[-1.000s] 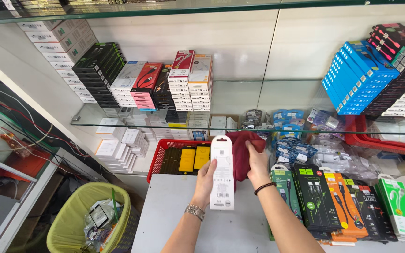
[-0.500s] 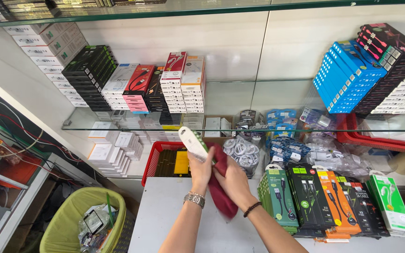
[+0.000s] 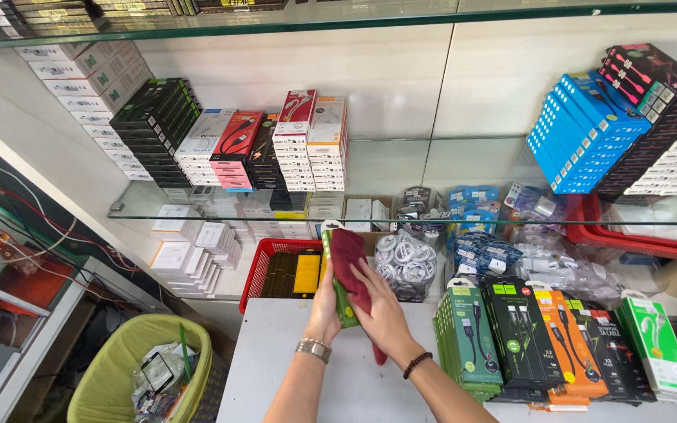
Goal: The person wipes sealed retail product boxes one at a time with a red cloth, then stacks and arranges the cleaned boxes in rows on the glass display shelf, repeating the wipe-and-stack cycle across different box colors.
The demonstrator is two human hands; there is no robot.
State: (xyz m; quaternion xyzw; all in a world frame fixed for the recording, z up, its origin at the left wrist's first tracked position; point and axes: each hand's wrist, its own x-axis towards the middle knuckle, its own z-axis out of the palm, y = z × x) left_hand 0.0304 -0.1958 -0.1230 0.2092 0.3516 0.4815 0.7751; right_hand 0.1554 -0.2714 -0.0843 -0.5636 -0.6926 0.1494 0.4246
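Shop counter (image 3: 291, 368) by the red basket (image 3: 264, 270): left hand (image 3: 324, 301) clamps a green-edged cable box (image 3: 342, 301), right hand (image 3: 381, 313) presses the maroon cloth (image 3: 348, 254) flat; I'd wipe firmly, full length.

White wall (image 3: 401, 78) behind glass shelf (image 3: 401, 168) stacked with boxes. Grey surface (image 3: 276, 368) below shelf. Green bin (image 3: 111, 376) left of surface. Red basket (image 3: 264, 266) under shelf.
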